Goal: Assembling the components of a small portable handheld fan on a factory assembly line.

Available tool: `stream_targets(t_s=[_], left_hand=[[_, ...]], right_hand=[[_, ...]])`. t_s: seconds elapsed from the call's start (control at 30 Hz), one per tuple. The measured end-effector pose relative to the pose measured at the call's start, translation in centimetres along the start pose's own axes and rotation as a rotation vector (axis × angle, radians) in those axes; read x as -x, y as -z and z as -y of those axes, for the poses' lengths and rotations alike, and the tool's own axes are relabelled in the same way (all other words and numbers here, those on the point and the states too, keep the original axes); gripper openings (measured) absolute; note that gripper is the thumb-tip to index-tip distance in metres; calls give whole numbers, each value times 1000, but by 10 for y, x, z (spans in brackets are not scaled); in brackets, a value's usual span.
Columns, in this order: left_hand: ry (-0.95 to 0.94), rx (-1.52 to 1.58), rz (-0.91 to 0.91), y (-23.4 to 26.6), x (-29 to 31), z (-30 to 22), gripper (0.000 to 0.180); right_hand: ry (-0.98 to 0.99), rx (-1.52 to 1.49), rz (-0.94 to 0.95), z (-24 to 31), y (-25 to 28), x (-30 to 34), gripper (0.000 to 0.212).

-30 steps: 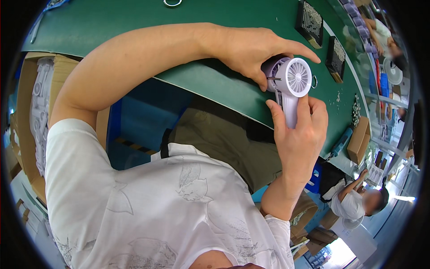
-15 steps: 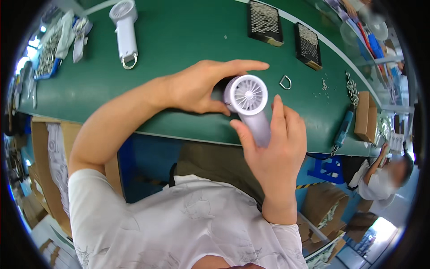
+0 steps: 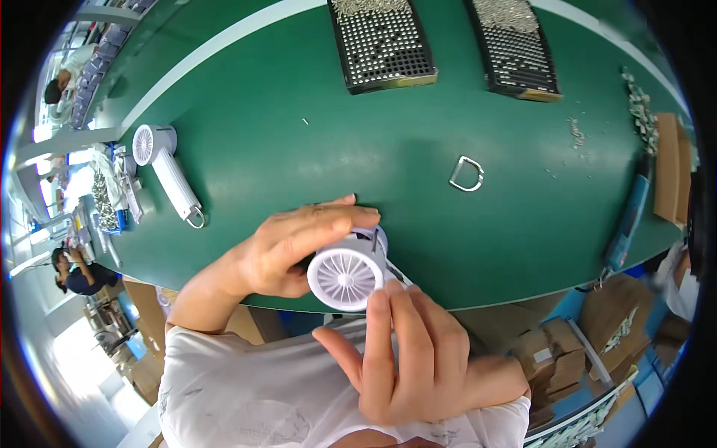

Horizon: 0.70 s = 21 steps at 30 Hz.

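A white handheld fan [image 3: 346, 281] is held close to the table's front edge, its round grille facing me. My left hand [image 3: 287, 250] wraps over the fan head from the left and grips it, fingers across the top. My right hand [image 3: 407, 351] lies in front of and below the fan, fingers stretched out and thumb apart. Its fingertips reach the right side of the fan head. Most of the fan's handle is hidden behind my right hand. A metal D-ring [image 3: 481, 176] lies on the green table to the right.
A second white fan [image 3: 175, 183] with a ring at its handle end lies at the left. Two black trays [image 3: 388, 81] [image 3: 523, 91] of small metal pins stand at the back. A blue electric screwdriver [image 3: 629, 220], loose small parts [image 3: 575, 133] and a cardboard box [image 3: 670, 168] are at the right.
The view has shifted. The fan has come nearer to me and away from the D-ring. My right hand has loosened from around the handle, its fingers now straightened; my left hand still grips the head.
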<state>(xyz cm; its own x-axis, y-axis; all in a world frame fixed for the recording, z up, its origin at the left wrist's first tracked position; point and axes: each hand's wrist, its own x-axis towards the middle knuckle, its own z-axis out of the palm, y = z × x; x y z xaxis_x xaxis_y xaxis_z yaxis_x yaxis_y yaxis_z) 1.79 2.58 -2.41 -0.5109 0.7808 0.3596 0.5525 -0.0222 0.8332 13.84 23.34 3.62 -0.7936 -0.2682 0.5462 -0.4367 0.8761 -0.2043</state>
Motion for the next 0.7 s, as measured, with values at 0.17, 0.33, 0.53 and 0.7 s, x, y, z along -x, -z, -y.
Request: stream_targets(t_s=[0.17, 0.33, 0.53, 0.7], left_hand=[[16, 31, 28, 3, -7, 2, 78], [44, 42, 36, 6, -4, 4, 75], [148, 101, 51, 8, 4, 1, 47], [63, 98, 32, 4, 7, 6, 39]], right_hand=[[-185, -38, 68, -3, -5, -2, 38], [-203, -96, 112, -7, -11, -6, 38], [-156, -137, 131, -7, -18, -6, 38], [-184, -156, 137, -1, -19, -8, 37]])
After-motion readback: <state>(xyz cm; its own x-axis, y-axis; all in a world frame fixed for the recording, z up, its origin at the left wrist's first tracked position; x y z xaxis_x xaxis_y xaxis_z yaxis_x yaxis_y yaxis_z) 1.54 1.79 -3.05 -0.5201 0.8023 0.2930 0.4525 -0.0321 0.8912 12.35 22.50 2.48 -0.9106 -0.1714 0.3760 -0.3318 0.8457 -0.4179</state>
